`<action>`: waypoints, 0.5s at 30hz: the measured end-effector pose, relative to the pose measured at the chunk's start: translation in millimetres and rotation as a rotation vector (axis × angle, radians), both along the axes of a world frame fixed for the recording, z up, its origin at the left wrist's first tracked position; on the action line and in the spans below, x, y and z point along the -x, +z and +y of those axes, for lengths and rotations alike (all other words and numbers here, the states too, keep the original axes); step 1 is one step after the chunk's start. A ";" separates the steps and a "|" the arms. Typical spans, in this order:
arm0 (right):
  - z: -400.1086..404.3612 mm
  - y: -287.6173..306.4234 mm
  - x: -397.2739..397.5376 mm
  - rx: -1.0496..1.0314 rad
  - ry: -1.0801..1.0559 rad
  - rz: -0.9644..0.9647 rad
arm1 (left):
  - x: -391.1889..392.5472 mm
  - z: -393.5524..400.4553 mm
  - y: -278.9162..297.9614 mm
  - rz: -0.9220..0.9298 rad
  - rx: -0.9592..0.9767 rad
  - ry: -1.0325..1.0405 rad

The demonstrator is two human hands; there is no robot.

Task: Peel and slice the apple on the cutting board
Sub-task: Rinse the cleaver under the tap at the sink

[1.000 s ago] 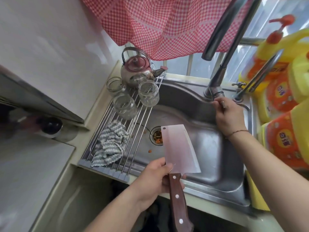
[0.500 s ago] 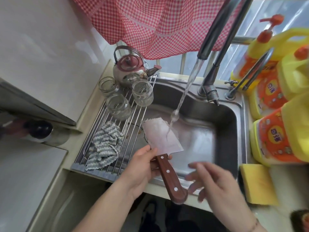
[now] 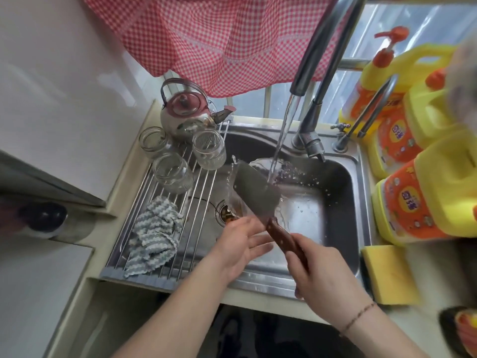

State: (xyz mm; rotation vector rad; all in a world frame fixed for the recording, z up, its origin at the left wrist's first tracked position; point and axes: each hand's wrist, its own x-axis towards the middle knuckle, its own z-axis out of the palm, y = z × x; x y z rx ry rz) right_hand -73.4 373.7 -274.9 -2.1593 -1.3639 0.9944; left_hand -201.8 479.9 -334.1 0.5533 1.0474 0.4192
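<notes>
right hand (image 3: 321, 273) grips cleaver (image 3: 255, 193), blade pointing up-left

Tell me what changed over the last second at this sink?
The cleaver passed from the left hand to the right hand, which left the tap; water now hits the blade. The left fingers are spread. Kettle, jars and cloth stayed put.

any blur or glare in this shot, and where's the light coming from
Head view: daylight enters through the window behind the tap; the cleaver and both hands are motion-blurred under the water; the sink floor glares; wide-angle bending warps the yellow bottles.
</notes>
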 end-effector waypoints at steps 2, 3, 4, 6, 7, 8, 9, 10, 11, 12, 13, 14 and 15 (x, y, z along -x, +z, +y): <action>1.0 -7.4 -1.4 0.017 0.099 -0.397 | -4.3 -2.6 -4.9 -0.049 0.039 -0.012; 3.2 -12.9 -1.6 0.013 0.146 -0.550 | -6.8 -4.2 -5.9 -0.076 0.054 -0.035; 5.9 -16.5 -1.5 0.021 0.204 -0.637 | -10.3 -5.8 -5.4 -0.107 0.064 -0.065; 11.4 -25.3 -5.8 -0.049 0.212 -0.752 | -17.4 -8.6 -5.2 -0.181 0.074 -0.079; 13.0 -29.3 -8.6 -0.073 0.203 -0.779 | -20.3 -9.7 -6.5 -0.212 0.079 -0.064; 14.8 -30.5 -9.9 -0.092 0.209 -0.813 | -22.9 -10.9 -7.2 -0.235 0.086 -0.046; 16.5 -27.9 -9.7 -0.086 0.220 -0.835 | -25.2 -12.6 -7.9 -0.248 0.093 -0.024; 15.9 -28.0 -9.8 -0.089 0.229 -0.857 | -27.5 -14.5 -8.1 -0.259 0.101 -0.001; 14.9 -24.9 -9.4 -0.090 0.228 -0.861 | -30.4 -16.7 -8.0 -0.268 0.109 0.023; 11.9 -24.0 -10.0 -0.117 0.219 -0.864 | -34.1 -19.6 -7.6 -0.277 0.120 0.048; 8.4 -22.8 -10.6 -0.156 0.196 -0.847 | -38.6 -22.9 -6.3 -0.285 0.134 0.073; 4.2 -22.5 -10.9 -0.213 0.169 -0.835 | -43.5 -25.5 -5.1 -0.289 0.152 0.097; -0.2 -21.1 -10.5 -0.252 0.141 -0.819 | -47.6 -28.5 -3.7 -0.292 0.171 0.114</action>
